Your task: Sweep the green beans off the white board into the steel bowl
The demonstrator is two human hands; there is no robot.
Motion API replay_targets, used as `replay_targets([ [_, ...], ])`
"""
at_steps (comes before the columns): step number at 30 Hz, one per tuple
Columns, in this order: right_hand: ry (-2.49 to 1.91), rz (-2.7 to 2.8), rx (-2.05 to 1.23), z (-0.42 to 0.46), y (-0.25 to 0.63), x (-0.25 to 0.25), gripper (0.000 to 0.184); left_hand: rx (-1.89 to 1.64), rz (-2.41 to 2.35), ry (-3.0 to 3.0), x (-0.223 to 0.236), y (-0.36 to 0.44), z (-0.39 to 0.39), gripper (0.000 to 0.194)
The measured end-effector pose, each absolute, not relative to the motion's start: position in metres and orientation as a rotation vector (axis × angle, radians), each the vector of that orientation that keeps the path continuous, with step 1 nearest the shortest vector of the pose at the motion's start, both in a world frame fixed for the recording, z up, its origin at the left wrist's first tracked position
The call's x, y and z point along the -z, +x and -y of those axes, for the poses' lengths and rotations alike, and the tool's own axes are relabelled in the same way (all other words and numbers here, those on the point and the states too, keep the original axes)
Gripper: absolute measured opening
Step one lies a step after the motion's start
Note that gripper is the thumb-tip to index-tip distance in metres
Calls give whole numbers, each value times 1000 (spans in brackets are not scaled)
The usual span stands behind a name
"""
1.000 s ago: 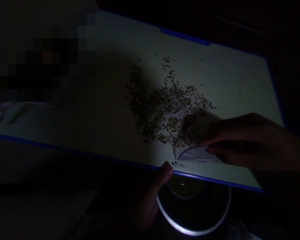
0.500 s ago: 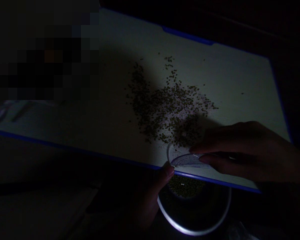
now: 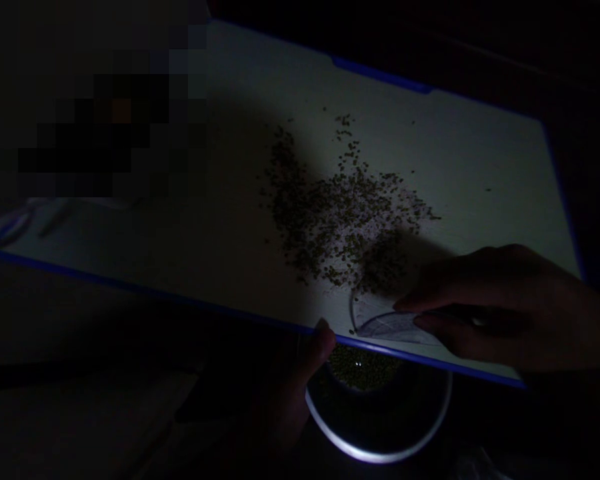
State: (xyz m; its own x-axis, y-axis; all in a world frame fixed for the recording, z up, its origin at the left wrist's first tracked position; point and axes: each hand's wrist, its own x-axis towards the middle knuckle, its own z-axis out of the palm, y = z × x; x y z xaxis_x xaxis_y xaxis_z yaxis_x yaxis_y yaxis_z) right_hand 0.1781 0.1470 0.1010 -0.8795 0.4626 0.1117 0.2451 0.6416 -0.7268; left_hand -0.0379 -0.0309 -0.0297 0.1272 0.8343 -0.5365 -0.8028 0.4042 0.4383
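Observation:
My right hand pinches a thin, clear, round-edged plastic piece against the white board near its front edge. Small greenish beans lie scattered in a loose heap just beyond it, and one sits by the plastic's left tip. Below the blue-rimmed edge, my left hand grips the left side of a round bowl with a pale rim. Its thumb rests up at the board's edge; the other fingers are lost in the dark. More of the beans show inside the bowl, partly covered by the board.
The white board with blue edging slopes across the view. A looped pale object lies at its far left end. Something clear and crumpled shows at the bottom right. The upper left is pixelated, and the surroundings are very dark.
My left hand and the bowl have shifted slightly left along the board's edge, and the thumb has come away from the plastic piece. My right hand has drawn the plastic a little right.

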Motion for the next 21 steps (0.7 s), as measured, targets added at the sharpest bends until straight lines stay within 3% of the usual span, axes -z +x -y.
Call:
replay_targets([
  [5, -669, 2616, -1008, -148, 184, -99, 13, -1177, -943, 38, 18, -36, 24, 77],
  [11, -720, 2645, -838, -147, 183, -100, 21, -1153, -897, -15, 19, -36, 24, 82],
  [21, -693, 2639, -813, -136, 171, -96, 25, -1199, -904, -41, 19, -35, 26, 54],
])
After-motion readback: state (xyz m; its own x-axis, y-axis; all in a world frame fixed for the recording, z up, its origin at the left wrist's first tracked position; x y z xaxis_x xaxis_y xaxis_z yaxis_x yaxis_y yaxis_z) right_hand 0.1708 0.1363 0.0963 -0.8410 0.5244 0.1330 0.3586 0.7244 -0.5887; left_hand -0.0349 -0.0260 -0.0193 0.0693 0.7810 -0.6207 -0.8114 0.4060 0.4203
